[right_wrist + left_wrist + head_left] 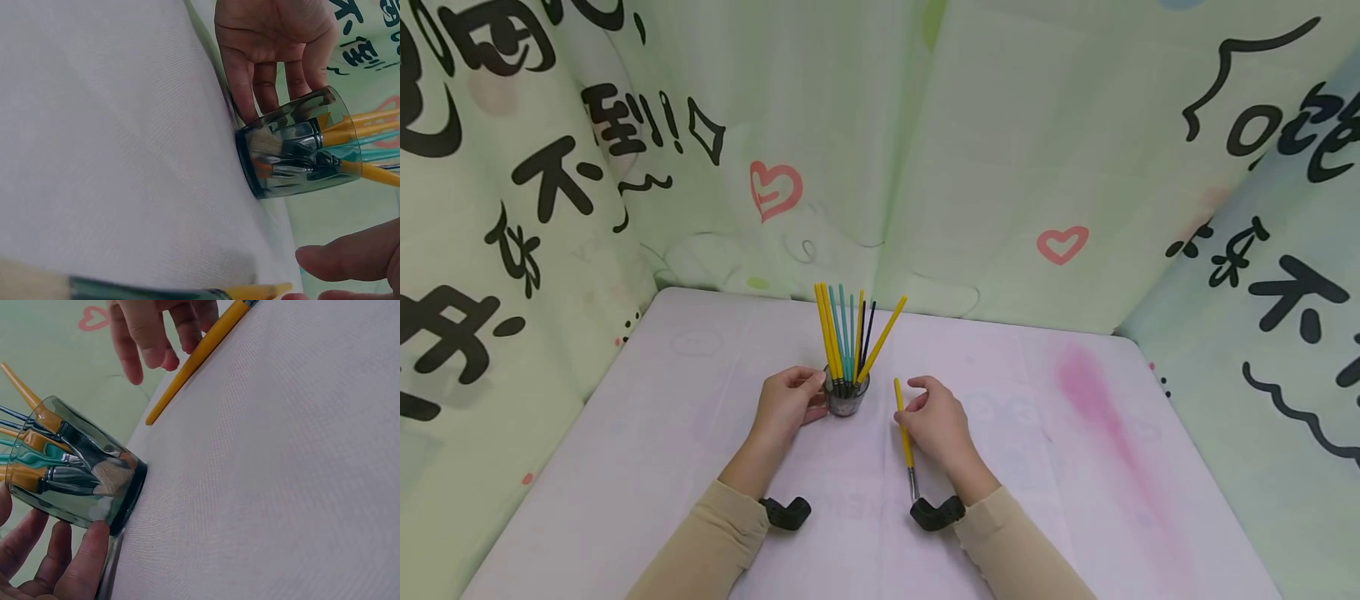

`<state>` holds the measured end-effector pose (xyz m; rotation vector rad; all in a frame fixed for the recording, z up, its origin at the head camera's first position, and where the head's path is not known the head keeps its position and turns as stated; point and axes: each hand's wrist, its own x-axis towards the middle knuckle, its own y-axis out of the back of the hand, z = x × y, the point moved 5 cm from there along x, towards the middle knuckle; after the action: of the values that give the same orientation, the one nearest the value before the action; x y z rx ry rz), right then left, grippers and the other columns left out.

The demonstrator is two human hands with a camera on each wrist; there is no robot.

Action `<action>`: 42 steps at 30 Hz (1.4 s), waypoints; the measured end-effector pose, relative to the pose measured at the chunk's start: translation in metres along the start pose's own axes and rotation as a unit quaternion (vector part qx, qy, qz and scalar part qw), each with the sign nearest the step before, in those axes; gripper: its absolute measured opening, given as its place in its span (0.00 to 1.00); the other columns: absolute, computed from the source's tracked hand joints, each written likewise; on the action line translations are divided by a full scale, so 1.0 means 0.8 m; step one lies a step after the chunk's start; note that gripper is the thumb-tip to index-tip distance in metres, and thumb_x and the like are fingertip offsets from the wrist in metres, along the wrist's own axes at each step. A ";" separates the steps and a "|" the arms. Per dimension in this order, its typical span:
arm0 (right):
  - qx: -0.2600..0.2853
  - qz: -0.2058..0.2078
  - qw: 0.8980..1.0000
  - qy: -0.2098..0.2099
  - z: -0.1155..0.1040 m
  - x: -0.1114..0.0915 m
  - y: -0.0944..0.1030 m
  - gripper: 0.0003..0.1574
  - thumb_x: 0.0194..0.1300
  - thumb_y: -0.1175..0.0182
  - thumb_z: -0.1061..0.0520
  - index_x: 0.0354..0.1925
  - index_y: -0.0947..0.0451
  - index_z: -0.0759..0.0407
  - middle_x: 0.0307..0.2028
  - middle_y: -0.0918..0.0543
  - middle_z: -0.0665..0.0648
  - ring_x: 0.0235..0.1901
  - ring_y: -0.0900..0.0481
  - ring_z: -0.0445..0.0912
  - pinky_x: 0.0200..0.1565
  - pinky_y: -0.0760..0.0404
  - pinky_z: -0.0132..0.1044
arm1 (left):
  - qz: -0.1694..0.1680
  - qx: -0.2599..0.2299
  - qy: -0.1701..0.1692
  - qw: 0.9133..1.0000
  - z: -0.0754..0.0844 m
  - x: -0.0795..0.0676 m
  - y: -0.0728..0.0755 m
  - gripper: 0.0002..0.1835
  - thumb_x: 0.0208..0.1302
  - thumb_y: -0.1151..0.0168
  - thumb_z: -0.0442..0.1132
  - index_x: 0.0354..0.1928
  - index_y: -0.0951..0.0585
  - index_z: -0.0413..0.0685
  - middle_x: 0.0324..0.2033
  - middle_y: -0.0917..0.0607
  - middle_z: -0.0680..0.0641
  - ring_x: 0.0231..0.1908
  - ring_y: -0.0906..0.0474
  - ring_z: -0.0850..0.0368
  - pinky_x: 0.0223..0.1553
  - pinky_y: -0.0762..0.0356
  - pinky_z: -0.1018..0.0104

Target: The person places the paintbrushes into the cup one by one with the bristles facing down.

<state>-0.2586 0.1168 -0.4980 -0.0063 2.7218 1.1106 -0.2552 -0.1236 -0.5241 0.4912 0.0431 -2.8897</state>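
My left hand point(792, 393) holds the side of a smoky glass cup point(846, 403), its fingertips against the lower wall in the left wrist view. Several paintbrushes point(842, 333) stand in the cup, bristles down, with yellow, teal and dark handles. To the right of the cup, a yellow-handled paintbrush point(199, 357) lies on the table, bristle end toward me. Over its handle is my right hand point(937, 419), fingers loosely spread and thumb apart from the forefinger. In the right wrist view, the brush's pale bristles point(31, 281) and dark ferrule run along the bottom edge.
A pale pinkish cloth point(1000, 517) covers the table, with a pink streak at right. Light green curtains point(970, 167) with black writing and hearts enclose the back and both sides. Each wrist wears a black camera mount point(787, 513).
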 end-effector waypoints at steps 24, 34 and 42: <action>0.022 -0.055 0.998 -0.016 0.007 0.010 -0.001 0.28 0.60 0.35 0.67 0.60 0.16 0.58 0.33 0.18 0.55 0.24 0.24 0.46 0.24 0.24 0.31 | -0.002 0.000 0.000 1.000 0.001 -0.001 0.000 0.11 0.78 0.35 0.41 0.51 0.13 0.41 0.45 0.16 0.42 0.43 0.14 0.49 0.44 0.05 0.55; 0.179 -0.015 0.984 0.004 -0.016 0.004 0.022 0.29 0.67 0.35 0.66 0.65 0.21 0.56 0.42 0.21 0.59 0.32 0.20 0.49 0.34 0.08 0.37 | -0.002 0.002 0.003 1.000 0.001 -0.001 0.000 0.11 0.78 0.35 0.42 0.51 0.13 0.42 0.45 0.16 0.42 0.43 0.13 0.48 0.44 0.05 0.56; 0.317 0.035 0.945 0.069 -0.045 -0.005 0.044 0.29 0.68 0.35 0.68 0.65 0.26 0.57 0.45 0.22 0.59 0.38 0.14 0.49 0.39 0.05 0.41 | -0.002 0.002 0.003 1.000 0.001 -0.001 -0.001 0.11 0.78 0.35 0.42 0.51 0.13 0.42 0.45 0.16 0.41 0.44 0.13 0.47 0.45 0.05 0.55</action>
<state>-0.2643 0.1167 -0.4475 0.1113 3.0939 0.2085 -0.2548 -0.1231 -0.5228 0.5003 0.0379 -2.8924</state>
